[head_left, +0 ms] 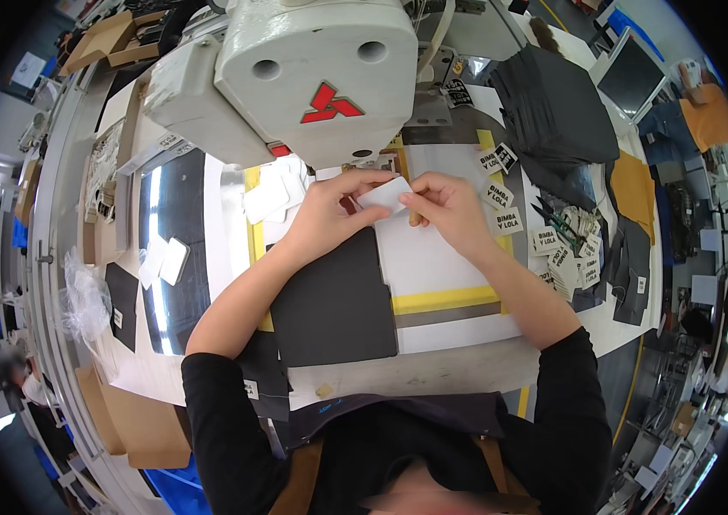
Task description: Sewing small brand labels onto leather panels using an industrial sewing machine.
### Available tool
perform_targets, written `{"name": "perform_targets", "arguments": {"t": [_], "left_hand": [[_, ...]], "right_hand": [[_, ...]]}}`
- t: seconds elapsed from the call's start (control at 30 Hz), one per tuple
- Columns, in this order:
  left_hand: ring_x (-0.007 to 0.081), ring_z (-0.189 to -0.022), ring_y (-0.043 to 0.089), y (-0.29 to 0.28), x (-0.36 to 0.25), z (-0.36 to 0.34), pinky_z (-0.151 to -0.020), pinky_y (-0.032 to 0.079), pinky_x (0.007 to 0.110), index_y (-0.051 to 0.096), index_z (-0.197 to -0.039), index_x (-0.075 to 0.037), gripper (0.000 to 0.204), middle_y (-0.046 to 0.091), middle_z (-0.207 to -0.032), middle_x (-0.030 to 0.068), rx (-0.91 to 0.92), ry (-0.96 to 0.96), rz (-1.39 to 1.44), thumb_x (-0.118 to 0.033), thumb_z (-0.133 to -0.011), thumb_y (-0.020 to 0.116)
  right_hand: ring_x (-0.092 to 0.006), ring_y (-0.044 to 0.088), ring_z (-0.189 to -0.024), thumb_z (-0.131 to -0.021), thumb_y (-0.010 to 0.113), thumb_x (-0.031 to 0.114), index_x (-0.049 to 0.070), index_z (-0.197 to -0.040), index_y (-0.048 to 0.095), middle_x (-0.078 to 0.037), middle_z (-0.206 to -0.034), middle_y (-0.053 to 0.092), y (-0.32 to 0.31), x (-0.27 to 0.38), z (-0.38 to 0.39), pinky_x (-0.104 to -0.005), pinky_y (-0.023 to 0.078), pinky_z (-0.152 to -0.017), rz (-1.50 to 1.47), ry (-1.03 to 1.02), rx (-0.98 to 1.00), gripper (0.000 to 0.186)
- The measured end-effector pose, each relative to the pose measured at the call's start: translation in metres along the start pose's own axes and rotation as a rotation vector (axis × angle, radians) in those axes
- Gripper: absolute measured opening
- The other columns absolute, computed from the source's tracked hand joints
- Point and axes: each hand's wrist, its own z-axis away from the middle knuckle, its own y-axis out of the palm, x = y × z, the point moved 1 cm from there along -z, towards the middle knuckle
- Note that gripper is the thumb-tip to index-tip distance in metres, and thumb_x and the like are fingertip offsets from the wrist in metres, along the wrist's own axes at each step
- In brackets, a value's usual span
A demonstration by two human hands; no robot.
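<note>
A small white rounded card or label point(385, 198) is held just under the front of the sewing machine head point(312, 86). My left hand point(338, 210) grips its left side between thumb and fingers. My right hand point(448, 208) pinches its right edge. What lies behind the card is hidden. Below my left hand a black fabric panel point(334, 300) lies flat on the table. White blank cards point(267, 199) sit in a loose pile just left of my left hand. Several square white labels with black lettering point(507, 221) lie right of my right hand.
A tall stack of black pieces point(553, 107) stands at the back right. Snips point(560, 225) rest by a heap of labels point(563, 266). More white cards point(174, 261) lie on a shiny dark strip at left, near a clear plastic bag point(85, 296). A cardboard box point(145, 421) stands lower left.
</note>
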Motion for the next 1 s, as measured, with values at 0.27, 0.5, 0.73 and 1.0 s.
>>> {"name": "perform_targets", "arguments": {"t": [0.27, 0.5, 0.73, 1.0], "left_hand": [[0.0119, -0.077, 0.062, 0.002, 0.009, -0.001, -0.068, 0.051, 0.024, 0.068, -0.118, -0.007, 0.037, 0.071, -0.095, 0.0064, -0.059, 0.006, 0.069, -0.008, -0.082, 0.075], [0.014, -0.08, 0.066, 0.0, 0.01, -0.001, -0.067, 0.053, 0.026, 0.072, -0.096, -0.003, 0.016, 0.072, -0.092, 0.0086, -0.151, 0.2, 0.041, -0.003, -0.081, 0.075], [0.017, -0.075, 0.066, -0.001, 0.011, 0.002, -0.059, 0.051, 0.026, 0.069, -0.085, -0.003, 0.01, 0.07, -0.085, 0.0064, -0.258, 0.512, -0.241, 0.0, -0.077, 0.073], [0.0152, -0.074, 0.066, 0.003, 0.009, 0.008, -0.056, 0.049, 0.025, 0.067, -0.085, -0.003, 0.017, 0.07, -0.095, 0.0073, -0.043, 0.924, -0.964, -0.006, -0.069, 0.068]], "right_hand": [[-0.0054, 0.054, -0.057, -0.088, 0.073, 0.011, 0.004, -0.079, 0.058, -0.001, -0.069, 0.06, -0.001, -0.003, -0.002, -0.02, 0.042, -0.053, -0.052, 0.012, -0.033, 0.019], [-0.0043, 0.052, -0.051, -0.084, 0.078, 0.013, 0.007, -0.072, 0.049, 0.002, -0.061, 0.053, -0.006, -0.001, -0.003, -0.02, 0.038, -0.045, -0.066, -0.023, 0.009, 0.032], [-0.0046, 0.046, -0.042, -0.078, 0.082, 0.017, 0.008, -0.068, 0.049, 0.002, -0.057, 0.053, -0.039, 0.032, -0.001, -0.0211, 0.03, -0.04, 0.221, 0.351, 0.586, 0.036], [-0.0084, 0.057, -0.06, -0.077, 0.08, 0.014, 0.002, -0.074, 0.062, -0.002, -0.069, 0.064, -0.041, 0.045, 0.003, -0.0238, 0.04, -0.052, 0.665, -0.104, 0.143, 0.022]]}}
